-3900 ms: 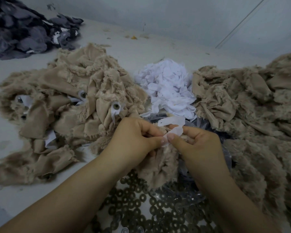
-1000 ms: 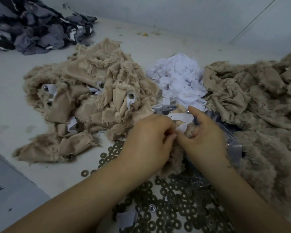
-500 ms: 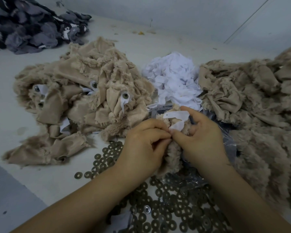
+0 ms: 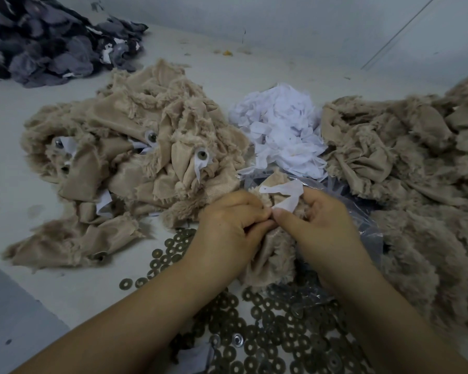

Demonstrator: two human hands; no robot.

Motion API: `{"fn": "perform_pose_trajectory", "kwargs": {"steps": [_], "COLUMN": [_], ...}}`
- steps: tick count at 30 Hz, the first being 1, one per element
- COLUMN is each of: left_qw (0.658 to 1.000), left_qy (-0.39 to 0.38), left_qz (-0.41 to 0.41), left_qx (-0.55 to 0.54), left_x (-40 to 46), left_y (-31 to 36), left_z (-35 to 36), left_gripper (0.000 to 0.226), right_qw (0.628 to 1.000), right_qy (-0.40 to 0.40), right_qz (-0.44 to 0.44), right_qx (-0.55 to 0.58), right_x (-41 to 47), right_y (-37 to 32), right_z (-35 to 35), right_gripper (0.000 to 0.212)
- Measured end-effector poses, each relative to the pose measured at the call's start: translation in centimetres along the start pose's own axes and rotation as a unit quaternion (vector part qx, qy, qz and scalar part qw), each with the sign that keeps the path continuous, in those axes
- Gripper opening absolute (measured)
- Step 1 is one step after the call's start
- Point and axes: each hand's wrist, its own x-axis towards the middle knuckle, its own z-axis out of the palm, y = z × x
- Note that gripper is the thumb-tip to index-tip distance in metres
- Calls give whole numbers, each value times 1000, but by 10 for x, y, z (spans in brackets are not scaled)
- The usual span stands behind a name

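A toy-making workshop — plush fabric heaps, loose washers, white scraps.

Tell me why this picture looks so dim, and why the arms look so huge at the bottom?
Head view: the light is weak and flat, so shadows are soft and colours greyish. Head view again: the wide lens swells the forearms near the bottom edge. The white strip and fur piece at centre look sharp, with small glints on the plastic bag.
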Motion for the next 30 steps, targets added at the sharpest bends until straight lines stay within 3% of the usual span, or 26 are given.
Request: {"fn": "perform_pose_trajectory", "kwargs": {"steps": [10, 20, 24, 27, 30], "left_qw": [999, 999, 998, 996, 989], "left_qy": [-23, -28, -44, -60, -121], "left_qz": [37, 41, 44, 55, 62], "left_qx": [12, 13, -3, -25, -56], "left_x": [3, 2, 3, 0, 2], "left_y": [-3, -3, -5, -3, -2], "left_z": [6, 0, -10, -15, -18], "left_gripper": [6, 3, 10, 13, 13], "right_qw": [998, 998, 999, 996, 975], "right_qy": [28, 29, 33, 56, 17], "right_qz": [-34, -43, 12, 51, 146], "right_qx": [-53, -38, -24, 49, 168], "right_x": [-4, -6, -4, -2, 10], "right_y": [0, -1, -2, -10, -6], "right_z": [3, 8, 6, -1, -9], "right_gripper": [9, 25, 51, 65, 75]}}
